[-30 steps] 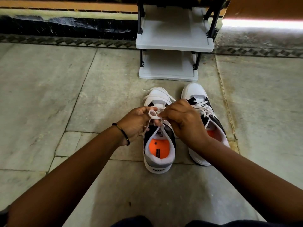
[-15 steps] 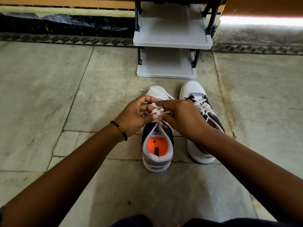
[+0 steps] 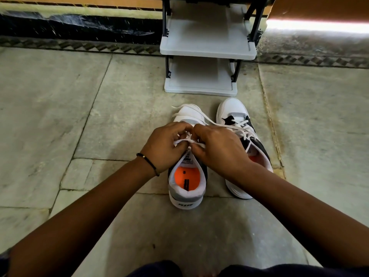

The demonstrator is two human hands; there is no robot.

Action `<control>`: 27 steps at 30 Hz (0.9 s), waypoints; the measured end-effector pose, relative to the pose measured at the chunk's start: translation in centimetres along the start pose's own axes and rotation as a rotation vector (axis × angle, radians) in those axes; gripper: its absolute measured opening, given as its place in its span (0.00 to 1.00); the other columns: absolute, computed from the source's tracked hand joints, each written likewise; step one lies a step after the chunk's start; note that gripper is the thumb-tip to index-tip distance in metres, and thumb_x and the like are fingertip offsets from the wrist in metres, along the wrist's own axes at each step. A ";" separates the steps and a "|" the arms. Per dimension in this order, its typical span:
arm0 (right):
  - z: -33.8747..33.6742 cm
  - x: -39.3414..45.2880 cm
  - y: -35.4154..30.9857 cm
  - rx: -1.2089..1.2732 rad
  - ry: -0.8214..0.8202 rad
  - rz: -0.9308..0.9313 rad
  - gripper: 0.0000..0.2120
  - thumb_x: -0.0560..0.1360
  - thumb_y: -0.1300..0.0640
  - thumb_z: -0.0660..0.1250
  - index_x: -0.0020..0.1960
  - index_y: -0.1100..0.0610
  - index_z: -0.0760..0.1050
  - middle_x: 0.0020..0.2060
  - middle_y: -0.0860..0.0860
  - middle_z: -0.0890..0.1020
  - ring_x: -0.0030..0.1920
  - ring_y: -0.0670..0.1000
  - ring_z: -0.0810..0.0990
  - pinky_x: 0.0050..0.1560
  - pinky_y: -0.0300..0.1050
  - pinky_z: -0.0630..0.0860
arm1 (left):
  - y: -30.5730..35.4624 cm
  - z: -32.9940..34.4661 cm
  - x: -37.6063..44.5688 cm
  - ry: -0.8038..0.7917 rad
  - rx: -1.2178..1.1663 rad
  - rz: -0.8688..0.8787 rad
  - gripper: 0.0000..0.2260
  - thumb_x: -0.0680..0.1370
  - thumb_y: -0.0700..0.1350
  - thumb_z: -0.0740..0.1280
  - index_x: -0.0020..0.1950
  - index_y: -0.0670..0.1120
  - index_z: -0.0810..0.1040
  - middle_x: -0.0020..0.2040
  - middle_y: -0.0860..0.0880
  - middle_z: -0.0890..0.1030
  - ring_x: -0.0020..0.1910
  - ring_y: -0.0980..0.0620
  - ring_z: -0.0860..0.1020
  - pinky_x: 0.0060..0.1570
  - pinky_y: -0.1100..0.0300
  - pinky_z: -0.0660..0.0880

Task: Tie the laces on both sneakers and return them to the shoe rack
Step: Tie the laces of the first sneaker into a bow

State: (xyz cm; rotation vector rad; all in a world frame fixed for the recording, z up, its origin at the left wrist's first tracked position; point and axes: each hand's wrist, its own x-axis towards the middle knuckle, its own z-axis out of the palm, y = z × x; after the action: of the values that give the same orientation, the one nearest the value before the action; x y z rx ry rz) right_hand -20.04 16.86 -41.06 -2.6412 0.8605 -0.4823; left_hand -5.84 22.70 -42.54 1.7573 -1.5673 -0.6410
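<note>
Two white, grey and black sneakers with orange insoles stand side by side on the stone floor, toes pointing away from me. Over the left sneaker (image 3: 186, 188) both hands meet. My left hand (image 3: 165, 147) and my right hand (image 3: 216, 148) each pinch the white laces (image 3: 182, 141) of this shoe, pulled taut between the fingertips. One loose lace end trails over its toe. The right sneaker (image 3: 234, 110) stands beside it, its laces lying loose across the tongue; my right wrist hides its heel. The grey shoe rack (image 3: 207, 50) stands just beyond the toes.
The rack has two grey shelves with black posts, backed against a dark skirting wall (image 3: 79, 29). Grey stone slabs (image 3: 60, 116) spread to the left and right of the shoes. My knees in dark cloth (image 3: 159, 270) show at the bottom edge.
Both hands have closed in together over the left sneaker's tongue and drawn the laces tighter; the loop seen a second ago is now hidden between the fingers. The view has tilted slightly.
</note>
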 end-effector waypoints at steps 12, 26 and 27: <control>-0.4 -0.2 -0.1 0.039 -0.038 0.016 0.08 0.75 0.54 0.64 0.50 0.58 0.74 0.42 0.55 0.82 0.42 0.58 0.79 0.35 0.47 0.70 | 0.3 -0.5 -0.3 0.046 -0.440 -0.228 0.06 0.76 0.40 0.64 0.46 0.49 0.79 0.43 0.50 0.81 0.44 0.54 0.80 0.43 0.64 0.77; -1.3 -2.1 1.3 -0.505 -0.177 -0.077 0.15 0.62 0.63 0.55 0.39 0.57 0.80 0.32 0.52 0.80 0.35 0.57 0.77 0.33 0.45 0.73 | -2.4 -2.0 -2.5 0.152 0.740 0.044 0.10 0.75 0.50 0.59 0.40 0.51 0.78 0.37 0.52 0.81 0.39 0.45 0.77 0.40 0.55 0.64; -1.2 -2.4 1.5 -0.499 -0.191 -0.071 0.14 0.61 0.63 0.56 0.39 0.57 0.79 0.32 0.52 0.80 0.35 0.58 0.77 0.34 0.46 0.74 | -2.7 -2.2 -2.6 0.138 0.778 0.045 0.09 0.74 0.49 0.60 0.39 0.51 0.78 0.36 0.51 0.81 0.38 0.44 0.77 0.39 0.55 0.65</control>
State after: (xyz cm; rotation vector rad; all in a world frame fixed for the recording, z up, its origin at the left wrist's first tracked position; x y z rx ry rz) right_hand -23.09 16.90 -41.11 -3.1092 0.9240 -0.0221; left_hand -2.88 25.70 -43.39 2.2311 -1.8895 0.1597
